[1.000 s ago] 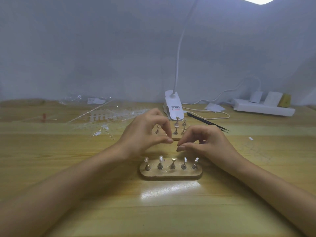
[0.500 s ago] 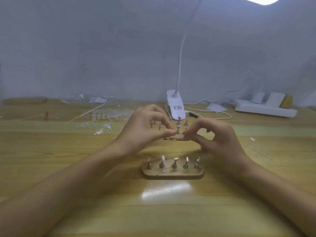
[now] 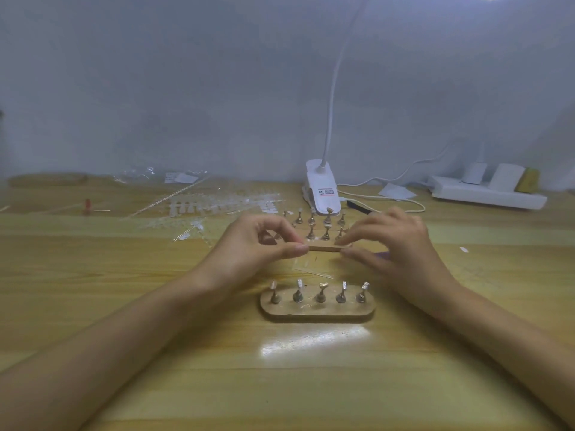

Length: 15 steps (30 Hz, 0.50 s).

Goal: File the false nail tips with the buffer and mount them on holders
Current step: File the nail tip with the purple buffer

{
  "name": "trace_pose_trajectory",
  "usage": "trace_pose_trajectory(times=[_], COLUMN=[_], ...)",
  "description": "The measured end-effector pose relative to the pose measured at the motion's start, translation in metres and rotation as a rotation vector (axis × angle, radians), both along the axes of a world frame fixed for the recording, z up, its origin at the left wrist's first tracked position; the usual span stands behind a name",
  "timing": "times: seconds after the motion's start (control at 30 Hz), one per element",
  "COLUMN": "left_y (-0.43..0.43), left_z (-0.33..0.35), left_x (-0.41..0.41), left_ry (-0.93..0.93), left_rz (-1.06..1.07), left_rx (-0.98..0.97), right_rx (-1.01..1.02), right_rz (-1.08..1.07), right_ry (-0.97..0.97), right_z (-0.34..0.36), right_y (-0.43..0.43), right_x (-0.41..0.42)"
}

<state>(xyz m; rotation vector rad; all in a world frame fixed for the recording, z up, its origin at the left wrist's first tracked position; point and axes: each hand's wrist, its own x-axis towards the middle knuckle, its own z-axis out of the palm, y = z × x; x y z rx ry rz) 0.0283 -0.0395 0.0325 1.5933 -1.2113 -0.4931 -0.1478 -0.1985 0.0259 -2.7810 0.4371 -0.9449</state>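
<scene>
Near base point(image 3: 317, 312), a wooden block at the table's centre, carries five holders point(image 3: 321, 295) in one row. Each appears to bear a pale nail tip point(image 3: 299, 284), so that set looks mounted, though the filing cannot be judged. At twelve o'clock from it sits the far base point(image 3: 325, 247). Its rows of holders appear mostly bare, so the larger share of mounting looks outstanding. Left hand point(image 3: 261, 244) has its fingers curled, with thumb and forefinger closed together at the far base's front left end. Right hand point(image 3: 395, 244) has its fingertips gathered at the front right end. Whether they pinch a tip or the block itself cannot be told. No buffer is identifiable. Clear tip strips point(image 3: 217, 206) lie at ten o'clock, near a plastic bag point(image 3: 174, 177). Clip lamp point(image 3: 322, 188) stands at twelve, with a dark slim tool point(image 3: 357, 206) beside it, and power strip point(image 3: 485, 195) lies at two. Clear scraps point(image 3: 308, 267) litter the gap between the bases, and the hands themselves screen the work point.
</scene>
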Motion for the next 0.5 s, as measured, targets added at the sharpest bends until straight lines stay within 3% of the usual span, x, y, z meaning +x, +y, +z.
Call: trace_pose_trajectory(times=[0.07,0.2,0.3,0.4,0.5], left_y=[0.002,0.001,-0.002,-0.004,-0.008], left_z=[-0.008,-0.015,-0.017,-0.017,-0.015], left_x=[0.001,0.005,0.006,0.004,0.002], left_ry=[0.044,0.091,0.109,0.109,0.091], left_rz=[-0.029,-0.051,-0.057,-0.067,-0.089], left_rx=[-0.019,-0.036,-0.026,-0.056,-0.069], right_rx=[0.138,0.245,0.273,0.395,0.432], right_rz=[0.07,0.075,0.049,0.147,0.234], right_ry=[0.061,0.525,0.414,0.256,0.221], right_z=[0.019,0.034,0.027,0.031,0.023], right_y=[-0.015,-0.044,-0.046,-0.035,-0.017], right_x=[-0.007,-0.029,-0.03,-0.021,-0.004])
